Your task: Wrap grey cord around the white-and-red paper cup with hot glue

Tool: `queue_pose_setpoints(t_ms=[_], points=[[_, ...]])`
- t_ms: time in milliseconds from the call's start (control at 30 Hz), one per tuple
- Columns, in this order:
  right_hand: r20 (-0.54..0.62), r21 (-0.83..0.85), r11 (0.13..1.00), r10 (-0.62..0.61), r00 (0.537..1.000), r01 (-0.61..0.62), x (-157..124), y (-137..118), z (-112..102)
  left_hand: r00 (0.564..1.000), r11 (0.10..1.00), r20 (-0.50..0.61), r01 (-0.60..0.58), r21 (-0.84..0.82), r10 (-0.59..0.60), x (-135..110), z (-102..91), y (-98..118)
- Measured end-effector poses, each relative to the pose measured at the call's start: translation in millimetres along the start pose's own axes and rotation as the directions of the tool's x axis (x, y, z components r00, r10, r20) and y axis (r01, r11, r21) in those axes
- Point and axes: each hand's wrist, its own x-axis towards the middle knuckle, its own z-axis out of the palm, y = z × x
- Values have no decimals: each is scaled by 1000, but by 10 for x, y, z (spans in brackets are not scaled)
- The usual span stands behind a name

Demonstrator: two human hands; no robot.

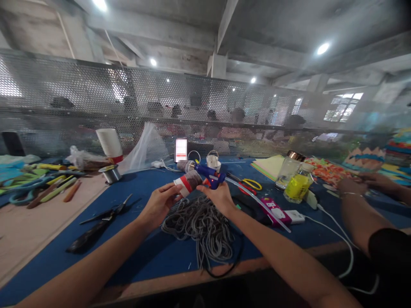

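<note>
My left hand (160,203) grips a red and white paper cup (184,185), tilted on its side, with grey cord wound around one end. In my right hand (220,196) is a blue hot glue gun (210,174), its nozzle just above the corded part of the cup. A long clear glue stick (257,201) sticks out from the back of the gun. Whether the nozzle touches the cord I cannot tell. Below both hands lies a loose heap of grey cord (205,226) on the blue table covering (141,256).
Black-handled pliers (102,222) lie at left, near a wire spool (110,174) and stacked paper cups (109,143). On the right are yellow-handled scissors (252,184), a power strip (274,211), a jar of yellow liquid (298,186) and a co-worker's hand (351,187). Perforated metal panels (199,94) stand behind.
</note>
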Motion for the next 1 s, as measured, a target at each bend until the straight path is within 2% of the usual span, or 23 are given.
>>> queue_pose_setpoints(t_ms=[133, 367, 567, 767, 867, 1000], points=[[-15, -42, 999, -26, 1000, 26, -30, -13, 4, 1000, 999, 21, 19, -40, -18, 13, -26, -32], [-14, -22, 1000, 10, 1000, -10, -48, 6, 31, 998, 989, 20, 57, -134, -55, 32, -90, -61], [-14, -53, 998, -29, 999, 28, -53, -46, 14, 998, 992, 16, 66, -107, -65, 31, -66, -67], [-111, -131, 981, -155, 982, 140, 16, -97, -55, 998, 992, -55, 6, 130, 1, -23, 12, -35], [-150, -167, 967, -219, 964, 194, 50, -111, -107, 998, 957, -15, -55, 284, 62, -58, 28, -25], [-167, -294, 925, -298, 940, 241, 66, -127, -168, 993, 897, 61, -115, 428, 99, -116, 48, -5]])
